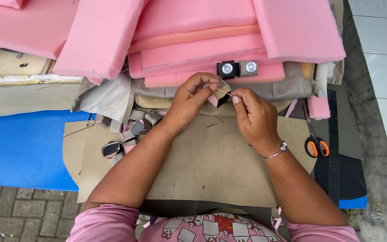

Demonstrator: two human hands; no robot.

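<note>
A small padded piece in pink foam and black covering (217, 97) is held up just above the tan cardboard sheet (211, 157), approx. mid-bench, w/ both hands meeting on it. The left hand (189, 99) is curled around the piece, thumb and forefinger pinched on its top edge, so it is kept steady and turned toward the face. The right hand (252, 115) is closed in a fine pinch at the piece's right side; a thin pale thread or needle (224, 92) appears to be gripped between thumb and forefinger, though it is too fine to be told apart w/ certainty. A silver bracelet (276, 152) is worn on the right wrist.

A row of similar finished pieces, grey and black w/ pink edges (126, 136), is laid to the left of the forearm, probably set aside within easy reach. Two small square blocks w/ round metal studs, one black and one grey (237, 68), are rested on the edge of the stacked pink foam slabs (193, 40) behind the hands. Orange-handled scissors (315, 144) are laid to the right, near the right wrist, beside a long dark ruler (333, 143). A blue sheet (19, 148) is spread under the cardboard at left.
</note>
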